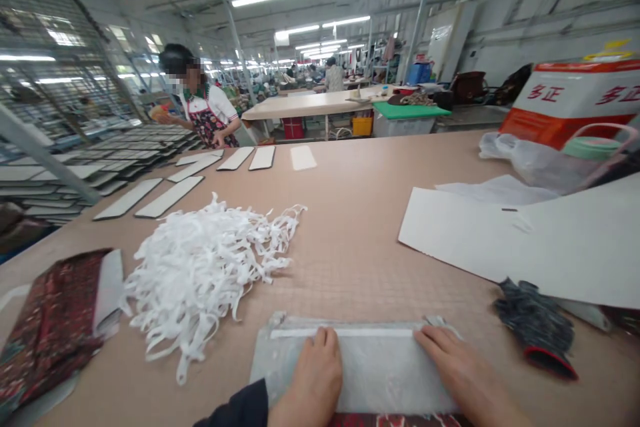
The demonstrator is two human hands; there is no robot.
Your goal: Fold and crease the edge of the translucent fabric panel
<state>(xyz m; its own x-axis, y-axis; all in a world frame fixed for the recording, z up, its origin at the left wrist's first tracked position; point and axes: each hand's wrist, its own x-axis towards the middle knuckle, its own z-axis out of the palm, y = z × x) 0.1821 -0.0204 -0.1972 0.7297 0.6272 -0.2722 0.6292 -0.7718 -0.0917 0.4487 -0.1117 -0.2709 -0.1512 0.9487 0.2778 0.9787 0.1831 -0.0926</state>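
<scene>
Box [575,101] reads “多正”; left hand [317,373] and right hand [457,363], fingers extended, touch white strip [373,333].

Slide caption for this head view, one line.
Left hand and right hand touch a white strip on a pale grey panel, near a heap of white straps.

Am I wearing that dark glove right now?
No, the dark glove lies on the table; left hand and right hand are bare.

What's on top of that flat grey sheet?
A long thin white strip lies near the far edge of the flat grey sheet. The left hand and right hand rest there too. The left one covers part of the strip; anything under the hands is hidden.
</scene>
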